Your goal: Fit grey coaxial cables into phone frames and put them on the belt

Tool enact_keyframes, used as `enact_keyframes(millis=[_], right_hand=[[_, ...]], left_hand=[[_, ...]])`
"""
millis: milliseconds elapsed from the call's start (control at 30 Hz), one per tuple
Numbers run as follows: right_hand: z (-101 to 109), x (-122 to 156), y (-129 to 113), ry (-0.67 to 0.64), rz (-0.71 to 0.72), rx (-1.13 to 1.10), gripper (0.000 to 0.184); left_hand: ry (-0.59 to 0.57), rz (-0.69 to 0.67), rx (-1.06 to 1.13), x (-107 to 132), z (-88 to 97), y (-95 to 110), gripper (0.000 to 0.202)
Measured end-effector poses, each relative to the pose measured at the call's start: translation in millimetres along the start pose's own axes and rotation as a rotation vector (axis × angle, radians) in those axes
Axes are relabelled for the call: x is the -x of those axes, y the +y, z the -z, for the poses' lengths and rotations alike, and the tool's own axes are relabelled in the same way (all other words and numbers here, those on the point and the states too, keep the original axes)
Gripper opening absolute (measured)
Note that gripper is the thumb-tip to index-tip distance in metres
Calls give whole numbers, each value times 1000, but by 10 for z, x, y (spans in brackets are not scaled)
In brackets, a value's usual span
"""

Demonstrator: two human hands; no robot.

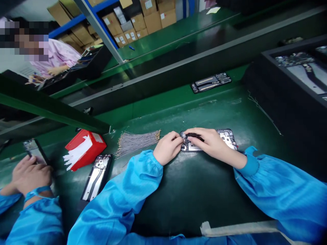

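Main item: 1 flat black rectangular phone body with bared silver and white inner parts [229, 138], lying lengthwise left to right on the dark green worktop [184, 197], under the hands. Right hand [208, 140]: over the phone body's left and middle part, thumb and fingers closed on 1 slim black tool [195, 135]. Left hand [167, 148]: at the phone body's left end, fingers curled together — whether they pinch anything cannot be told.

Left of the left hand: 1 fanned bundle of thin grey cables with gold-coloured tips [138, 142]; 1 red bin [98, 147] holding white strips [79, 153]; 1 opened black-and-silver phone [96, 175], slanted, near the bin. Rear: 1 opened black phone frame [211, 82]. Right: 1 large black box [288, 105] holding opened phones [306, 69].

Far left: 2 co-worker's hands [34, 175], blue-sleeved, at another phone [35, 150]. Beyond: 1 person in a pink top [60, 52]; brown cardboard boxes [153, 17], stacked
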State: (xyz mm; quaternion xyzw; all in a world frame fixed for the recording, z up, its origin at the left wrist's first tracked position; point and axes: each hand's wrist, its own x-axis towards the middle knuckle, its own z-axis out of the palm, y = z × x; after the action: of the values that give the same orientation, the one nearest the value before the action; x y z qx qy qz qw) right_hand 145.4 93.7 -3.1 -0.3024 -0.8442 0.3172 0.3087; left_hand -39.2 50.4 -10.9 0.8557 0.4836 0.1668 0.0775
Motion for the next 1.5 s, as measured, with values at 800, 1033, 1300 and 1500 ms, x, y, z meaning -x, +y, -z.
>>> enact_keyframes(millis=[800,1033,1300,1500], right_hand=[[-141,15,-4,24,-95,-66,6],[-134,13,7,76,-207,-185,6],[-121,-3,20,50,-195,-237,6],[-105,2,8,84,-233,-220,7]], left_hand=[[155,8,23,90,-46,-43,14],[149,6,10,97,-37,-44,13],[143,-3,3,99,-26,-40,15],[131,1,11,103,-23,-38,16]])
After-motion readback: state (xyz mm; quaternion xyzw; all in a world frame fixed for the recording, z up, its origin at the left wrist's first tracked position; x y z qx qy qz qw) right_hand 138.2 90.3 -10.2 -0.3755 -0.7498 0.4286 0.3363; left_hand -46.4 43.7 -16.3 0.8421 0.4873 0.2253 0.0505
